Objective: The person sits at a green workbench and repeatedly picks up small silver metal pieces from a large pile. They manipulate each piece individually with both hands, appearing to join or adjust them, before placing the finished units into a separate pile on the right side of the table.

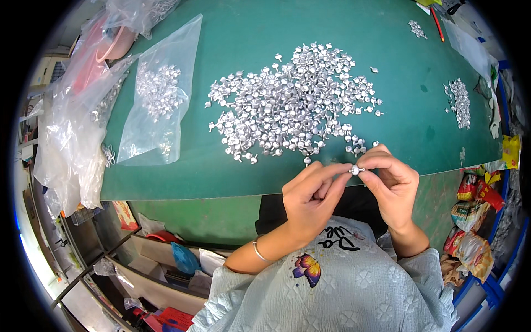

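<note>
Silver metal pc [355, 170] | L hand [312, 193] + R hand [394, 191] pinch it, exact contact unclear | pile of sim. pcs [298, 102] beyond, on green tbl [221, 180]

The pieces [298, 102] look glossy metal, the tabletop [238, 27] smooth.

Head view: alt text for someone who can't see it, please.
A person's left hand and right hand together pinch one small silvery piece at the near edge of a green table. Beyond lies a large heap of silvery pieces, with more in a translucent plastic bag to the left.
</note>
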